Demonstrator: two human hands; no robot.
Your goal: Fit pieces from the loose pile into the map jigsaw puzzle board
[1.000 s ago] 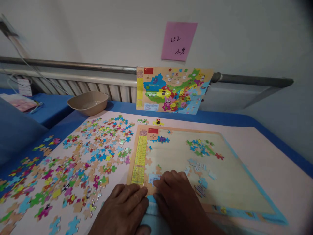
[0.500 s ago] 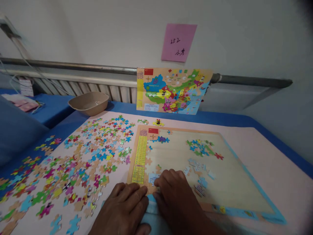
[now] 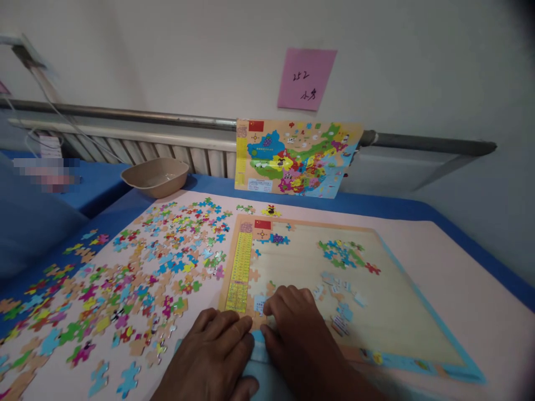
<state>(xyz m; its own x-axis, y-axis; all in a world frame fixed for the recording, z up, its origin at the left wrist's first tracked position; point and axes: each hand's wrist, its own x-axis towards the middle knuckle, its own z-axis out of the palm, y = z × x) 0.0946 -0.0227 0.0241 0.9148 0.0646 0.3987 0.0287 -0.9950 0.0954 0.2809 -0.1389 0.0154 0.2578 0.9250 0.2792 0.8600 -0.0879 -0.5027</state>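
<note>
Left hand: the left hand (image 3: 211,351), bottom centre of the frame, lies palm down with fingers together and nearly flat; its fingertips rest on the near left corner of the puzzle tray (image 3: 413,328), apparently steadying it. It holds nothing that can be seen.

Right hand: the right hand (image 3: 292,326), just right of the left and almost touching it, is curled knuckles-up over the tray's lower left corner. The fingertips press down beside the small white-and-blue piece (image 3: 259,304) at the foot of the yellow strip (image 3: 241,267); whether a piece sits under the fingers cannot be told.

Tray: mostly bare board, centre to lower right, with a yellow strip and red flag piece (image 3: 262,224) down its left edge, likely fitted first as the border.

Clusters in tray: a joined green-and-blue patch (image 3: 343,252) right of centre, and pale pieces (image 3: 338,287) scattered just beyond the right hand, within easy reach.

Loose pieces: a wide spread of colourful pieces (image 3: 137,284) fills the left half, lying apart from one another, probably so each can be read.

Reference map: the finished picture (image 3: 296,159) leans upright against the radiator (image 3: 137,147) at upper centre, facing the person.

Bowl: a tan bowl (image 3: 155,176) stands upper left, beyond the pieces.

Note: a pink note (image 3: 306,78) is stuck on the wall above the map.
</note>
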